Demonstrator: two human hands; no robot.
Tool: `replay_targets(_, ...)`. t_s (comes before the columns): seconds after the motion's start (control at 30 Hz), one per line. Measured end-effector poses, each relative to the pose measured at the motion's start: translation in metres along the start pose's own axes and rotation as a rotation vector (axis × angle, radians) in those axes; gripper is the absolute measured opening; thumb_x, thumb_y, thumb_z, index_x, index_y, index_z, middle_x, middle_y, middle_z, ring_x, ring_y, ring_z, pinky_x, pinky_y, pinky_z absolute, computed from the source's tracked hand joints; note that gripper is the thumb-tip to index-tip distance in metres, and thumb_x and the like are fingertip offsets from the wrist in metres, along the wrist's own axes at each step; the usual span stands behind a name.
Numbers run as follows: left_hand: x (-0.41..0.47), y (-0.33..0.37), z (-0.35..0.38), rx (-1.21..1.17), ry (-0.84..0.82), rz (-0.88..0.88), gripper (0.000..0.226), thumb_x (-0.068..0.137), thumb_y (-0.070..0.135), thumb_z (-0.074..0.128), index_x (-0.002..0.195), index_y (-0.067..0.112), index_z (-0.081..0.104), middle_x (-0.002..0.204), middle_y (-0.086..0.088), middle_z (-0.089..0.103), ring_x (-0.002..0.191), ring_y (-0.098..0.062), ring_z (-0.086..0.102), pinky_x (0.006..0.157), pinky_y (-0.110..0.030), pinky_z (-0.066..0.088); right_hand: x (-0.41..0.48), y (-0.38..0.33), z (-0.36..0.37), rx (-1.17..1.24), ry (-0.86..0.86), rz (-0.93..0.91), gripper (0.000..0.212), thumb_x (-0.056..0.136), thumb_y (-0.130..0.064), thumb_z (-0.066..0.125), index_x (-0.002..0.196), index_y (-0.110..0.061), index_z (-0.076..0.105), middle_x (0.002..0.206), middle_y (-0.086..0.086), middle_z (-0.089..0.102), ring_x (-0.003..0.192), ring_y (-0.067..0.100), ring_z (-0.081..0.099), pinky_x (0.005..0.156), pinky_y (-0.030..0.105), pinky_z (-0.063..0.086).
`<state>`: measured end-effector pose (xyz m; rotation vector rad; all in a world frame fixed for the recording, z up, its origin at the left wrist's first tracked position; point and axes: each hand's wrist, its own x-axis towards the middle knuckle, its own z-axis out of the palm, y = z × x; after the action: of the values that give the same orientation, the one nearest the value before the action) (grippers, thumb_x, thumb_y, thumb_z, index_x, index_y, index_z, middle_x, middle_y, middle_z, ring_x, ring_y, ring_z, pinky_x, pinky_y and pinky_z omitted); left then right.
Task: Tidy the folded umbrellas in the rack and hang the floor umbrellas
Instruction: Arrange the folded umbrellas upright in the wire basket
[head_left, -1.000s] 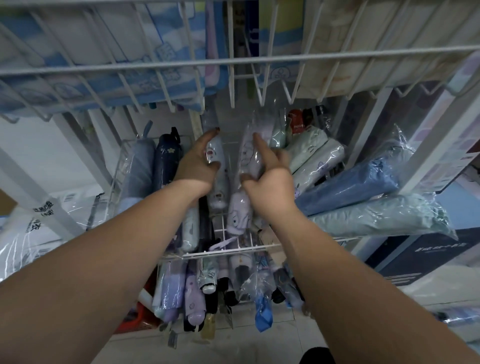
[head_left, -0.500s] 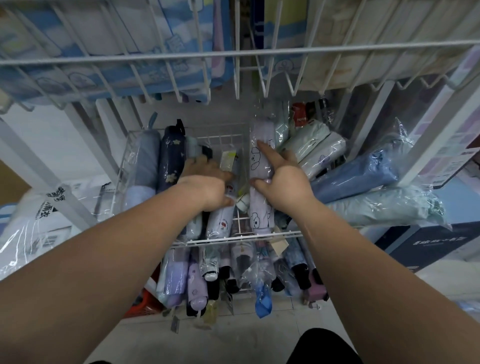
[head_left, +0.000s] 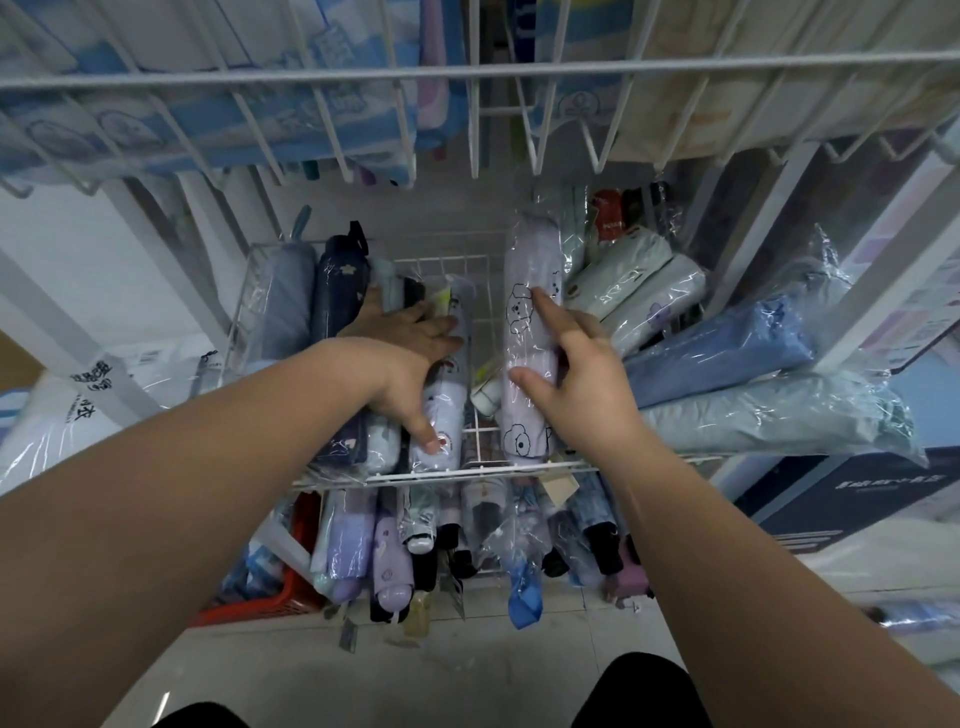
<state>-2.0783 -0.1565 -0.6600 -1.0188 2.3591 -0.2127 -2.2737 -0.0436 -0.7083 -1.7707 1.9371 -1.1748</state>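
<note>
A white wire basket of the rack holds folded umbrellas in clear sleeves. My left hand lies spread over a white printed umbrella, thumb on its near end, fingers across its far part. My right hand grips a lavender umbrella with dog drawings, index finger along its top and thumb on its left side. A bare strip of wire floor shows between these two umbrellas. Navy and grey-blue umbrellas lie at the basket's left.
Pale green umbrellas, a blue one and a teal one lie slanted at the right. More umbrellas sit in a lower tier. A wire shelf with packaged goods hangs overhead. A red crate stands on the floor.
Both hands came down from holding umbrellas up and laid them flat in the basket. The left hand's fingers have since spread out over the white one.
</note>
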Motion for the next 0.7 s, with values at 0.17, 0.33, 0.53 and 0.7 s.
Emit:
replay_targets(0.17, 0.002, 0.011, 0.004, 0.02, 0.072, -0.125, 0.139, 0.051, 0.099, 0.054, 0.16, 0.033, 0.002, 0.17, 0.007, -0.005, 0.156, -0.028, -0.005, 0.112, -0.072, -0.01, 0.0, 0.002, 0.0, -0.003, 0.002, 0.003, 0.081, 0.088, -0.031, 0.076, 0.155, -0.041, 0.031, 0.149, 0.006, 0.042, 0.133, 0.019, 0.047, 0.101, 0.016, 0.032)
replay_targets(0.33, -0.001, 0.013, 0.0, 0.014, 0.046, -0.151, 0.136, 0.055, 0.098, 0.052, 0.161, 0.031, 0.001, 0.17, 0.006, -0.005, 0.156, -0.029, -0.008, 0.114, -0.073, -0.011, -0.001, 0.001, -0.001, -0.014, 0.003, 0.015, 0.082, 0.088, -0.031, 0.076, 0.154, -0.042, 0.03, 0.149, 0.004, 0.044, 0.133, 0.016, 0.045, 0.101, 0.016, 0.031)
replay_targets(0.53, -0.025, 0.006, 0.002, -0.041, 0.162, -0.155, 0.124, 0.062, 0.097, 0.046, 0.16, 0.03, 0.009, 0.17, 0.002, 0.004, 0.156, -0.027, -0.005, 0.117, -0.069, -0.009, -0.003, -0.005, 0.002, -0.071, 0.015, 0.038, 0.08, 0.09, -0.034, 0.073, 0.154, -0.045, 0.028, 0.151, 0.004, 0.042, 0.128, 0.017, 0.05, 0.099, 0.02, 0.037)
replay_targets(0.7, -0.068, -0.014, 0.021, -0.267, 0.419, -0.305, 0.099, 0.076, 0.077, 0.061, 0.158, 0.036, 0.022, 0.169, -0.005, 0.009, 0.154, -0.037, 0.003, 0.122, -0.062, 0.003, 0.003, -0.016, 0.005, -0.066, 0.019, 0.087, 0.08, 0.09, -0.021, 0.072, 0.154, -0.043, 0.029, 0.142, 0.006, 0.045, 0.106, 0.013, 0.055, 0.095, 0.018, 0.039)
